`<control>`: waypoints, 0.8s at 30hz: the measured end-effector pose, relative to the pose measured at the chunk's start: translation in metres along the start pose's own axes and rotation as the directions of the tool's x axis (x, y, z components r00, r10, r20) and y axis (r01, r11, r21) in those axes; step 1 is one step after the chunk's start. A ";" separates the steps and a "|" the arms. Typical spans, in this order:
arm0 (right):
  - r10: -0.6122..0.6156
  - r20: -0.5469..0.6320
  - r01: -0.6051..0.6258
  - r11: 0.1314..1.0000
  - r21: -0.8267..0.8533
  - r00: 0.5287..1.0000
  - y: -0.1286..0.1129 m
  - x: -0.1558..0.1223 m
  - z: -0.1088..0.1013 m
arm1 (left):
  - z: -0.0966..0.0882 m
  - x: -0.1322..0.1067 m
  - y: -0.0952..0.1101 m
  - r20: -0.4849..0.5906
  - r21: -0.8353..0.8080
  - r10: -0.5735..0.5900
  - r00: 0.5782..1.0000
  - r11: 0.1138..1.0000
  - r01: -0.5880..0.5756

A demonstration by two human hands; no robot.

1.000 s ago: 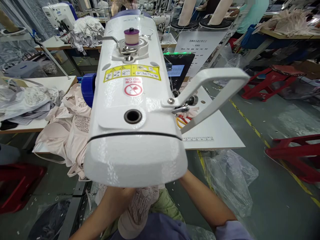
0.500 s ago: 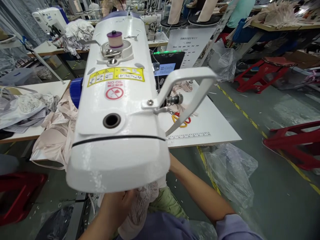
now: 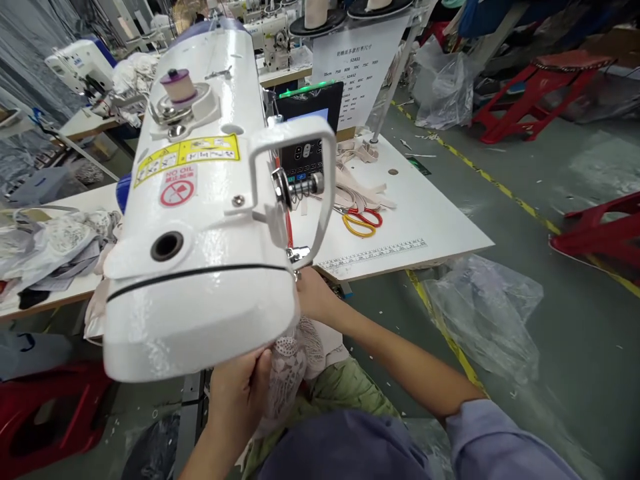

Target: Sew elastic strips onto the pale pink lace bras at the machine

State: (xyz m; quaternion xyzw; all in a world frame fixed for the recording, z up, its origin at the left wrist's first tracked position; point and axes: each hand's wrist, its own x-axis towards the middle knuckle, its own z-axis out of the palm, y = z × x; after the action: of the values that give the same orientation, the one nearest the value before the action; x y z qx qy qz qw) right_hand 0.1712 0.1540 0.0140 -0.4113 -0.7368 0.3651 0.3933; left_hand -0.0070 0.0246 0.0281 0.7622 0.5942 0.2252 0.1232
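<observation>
A white sewing machine point(image 3: 200, 313) fills the middle of the view, and its head covers the needle area. Pale pink lace hangs below it, seemingly part of a lace bra point(image 3: 285, 387). My left hand point(image 3: 240, 383) is closed on the lace edge under the machine head, its thumb pressed down and the other fingers mostly hidden. Just right of the machine head, near the needle side, is my right hand point(image 3: 317, 297). Its fingers disappear behind the machine, so their grip does not show.
Red-and-yellow-handled scissors point(image 3: 363, 222) and fabric strips point(image 3: 367, 193) lie on the white tabletop point(image 3: 430, 220), beside a ruler strip point(image 3: 375, 255). A control panel point(image 3: 307, 137) stands behind. Lace pieces point(image 3: 55, 233) lie left. Red stools point(image 3: 545, 93) and a plastic bag point(image 3: 485, 313) are on the floor.
My view has shifted, so the machine sits further left. My right hand, hidden earlier except for the forearm, now shows beside the machine head. My left hand still holds the lace.
</observation>
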 end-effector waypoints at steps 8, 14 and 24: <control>-0.025 0.014 0.024 0.998 0.064 1.000 0.007 -0.002 -0.003 | 0.006 0.003 0.003 -0.016 0.021 0.070 0.997 0.997 -0.069; -0.093 -0.022 0.095 0.989 0.116 0.995 0.014 -0.001 -0.001 | 0.009 0.006 0.005 -0.003 0.033 0.099 0.995 0.995 -0.099; -0.077 -0.033 0.082 0.985 0.150 0.996 0.014 -0.005 -0.005 | 0.010 0.004 0.005 -0.078 0.006 0.070 0.995 0.998 -0.070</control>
State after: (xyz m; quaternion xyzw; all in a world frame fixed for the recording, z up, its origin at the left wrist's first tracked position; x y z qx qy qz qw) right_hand 0.1816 0.1564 0.0030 -0.3556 -0.7174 0.3981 0.4476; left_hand 0.0029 0.0283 0.0221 0.7735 0.5718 0.2579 0.0909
